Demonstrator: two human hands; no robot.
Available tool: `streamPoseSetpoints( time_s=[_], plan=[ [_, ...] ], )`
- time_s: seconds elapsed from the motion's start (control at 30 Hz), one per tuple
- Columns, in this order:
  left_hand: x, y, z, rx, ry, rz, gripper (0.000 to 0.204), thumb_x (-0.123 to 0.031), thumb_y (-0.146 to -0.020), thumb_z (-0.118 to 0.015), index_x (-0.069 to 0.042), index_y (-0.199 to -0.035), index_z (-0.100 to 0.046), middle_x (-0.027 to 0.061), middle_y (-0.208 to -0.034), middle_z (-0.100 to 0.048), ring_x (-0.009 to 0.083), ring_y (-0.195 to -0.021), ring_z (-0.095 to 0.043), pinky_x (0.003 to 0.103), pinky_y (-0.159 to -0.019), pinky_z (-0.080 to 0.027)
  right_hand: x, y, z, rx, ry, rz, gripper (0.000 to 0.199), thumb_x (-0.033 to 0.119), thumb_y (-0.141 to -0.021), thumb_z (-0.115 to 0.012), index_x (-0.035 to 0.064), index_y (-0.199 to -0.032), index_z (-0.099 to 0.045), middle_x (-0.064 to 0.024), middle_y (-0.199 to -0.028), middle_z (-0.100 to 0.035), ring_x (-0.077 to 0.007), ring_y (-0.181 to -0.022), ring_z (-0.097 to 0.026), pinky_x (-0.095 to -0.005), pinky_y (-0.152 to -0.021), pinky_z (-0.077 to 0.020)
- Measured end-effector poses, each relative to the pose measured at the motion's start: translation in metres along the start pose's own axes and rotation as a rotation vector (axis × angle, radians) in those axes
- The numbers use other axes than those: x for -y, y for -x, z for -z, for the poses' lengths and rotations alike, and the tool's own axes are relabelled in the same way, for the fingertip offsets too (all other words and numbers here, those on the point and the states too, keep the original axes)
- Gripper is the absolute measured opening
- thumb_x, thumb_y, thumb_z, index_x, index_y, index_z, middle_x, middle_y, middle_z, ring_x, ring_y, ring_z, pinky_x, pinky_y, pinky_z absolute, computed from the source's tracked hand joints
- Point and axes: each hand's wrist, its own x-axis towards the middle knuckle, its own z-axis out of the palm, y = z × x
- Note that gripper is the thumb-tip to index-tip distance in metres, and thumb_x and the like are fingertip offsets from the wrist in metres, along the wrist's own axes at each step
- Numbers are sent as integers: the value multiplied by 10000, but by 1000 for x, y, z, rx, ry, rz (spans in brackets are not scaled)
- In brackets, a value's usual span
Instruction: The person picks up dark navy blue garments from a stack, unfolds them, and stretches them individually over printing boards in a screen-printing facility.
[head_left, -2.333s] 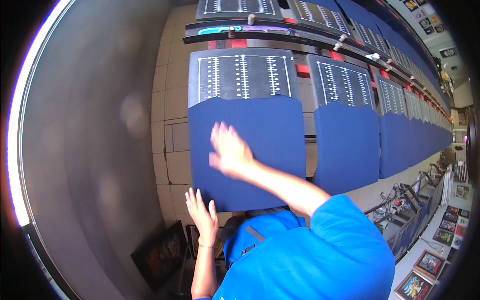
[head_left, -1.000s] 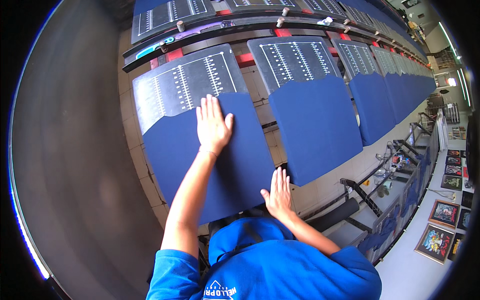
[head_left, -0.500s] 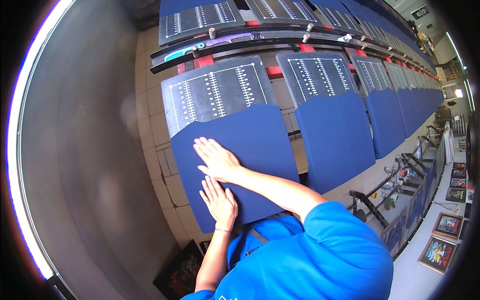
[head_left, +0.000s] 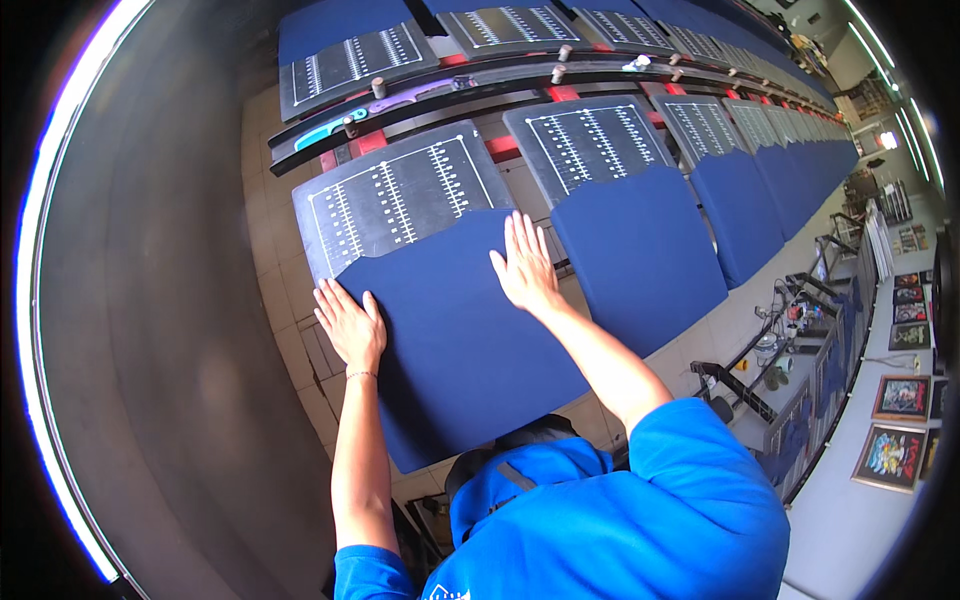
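A navy blue fabric piece (head_left: 470,330) lies smooth over the near part of the closest printing board (head_left: 400,190). The board's far part is bare, dark grey and marked with white ruler lines. At the fabric's far left corner, my left hand (head_left: 352,325) rests flat with its fingers stretched out. My right hand (head_left: 527,265) lies flat near the far right corner, fingertips by the fabric's uneven far edge. Neither hand holds anything.
More boards with navy fabric, such as the neighbouring fabric piece (head_left: 640,260), run off to the right. Behind stands a black metal rail (head_left: 420,100) with a turquoise-handled tool (head_left: 335,130) and a purple tool (head_left: 415,95). A grey wall (head_left: 150,300) rises at left; framed pictures (head_left: 888,457) are at right.
My hands, close together on the fabric's left side before, have spread apart. The left went up and left to the far left corner; the right went right and up to the far right.
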Motion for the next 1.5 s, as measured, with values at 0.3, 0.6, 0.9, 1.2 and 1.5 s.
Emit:
streamPoseSetpoints(
  time_s=[0.3,0.6,0.9,1.2,1.5],
  plan=[
    [-23,88,30,22,96,-153,662,-353,-1020,-427,80,-1497,-273,229,-1587,-251,376,-1488,-190,491,-1208,-141,-19,230,32,46,-114,-168,726,388,-966,-510,-40,-1504,-275,-251,-1564,-278,-398,-1440,-300,-495,-1198,-215],
    [-158,247,42,273,60,-786,766,-431,-962,-430,71,-1511,-249,252,-1600,-190,418,-1500,-106,536,-1210,-50,-18,237,39,-195,-310,-236,652,309,-932,-585,-3,-1464,-375,-217,-1476,-426,-368,-1364,-415,-497,-1137,-312],
    [-296,310,1,129,418,-1373,570,-283,-1017,-436,23,-1483,-317,217,-1557,-303,398,-1467,-228,507,-1203,-174,-72,373,68,-640,-1139,-820,524,303,-1007,-530,33,-1441,-412,-210,-1341,-565,-305,-1168,-612,-408,-955,-506],
    [-385,446,23,1035,634,-1781,190,-100,-931,-569,23,-1053,-647,210,-1062,-666,384,-1000,-631,433,-912,-485,-136,713,175,-1116,-177,-1797,254,208,-904,-615,46,-1099,-630,-152,-972,-691,-329,-908,-673,-436,-795,-527],
    [-546,608,47,1392,657,-2063,190,-138,-943,-589,15,-990,-691,184,-974,-704,335,-897,-669,393,-829,-518,-267,745,217,-940,130,-1748,340,231,-840,-694,72,-1128,-608,-131,-1005,-641,-336,-970,-629,-443,-814,-511]
  ],
)
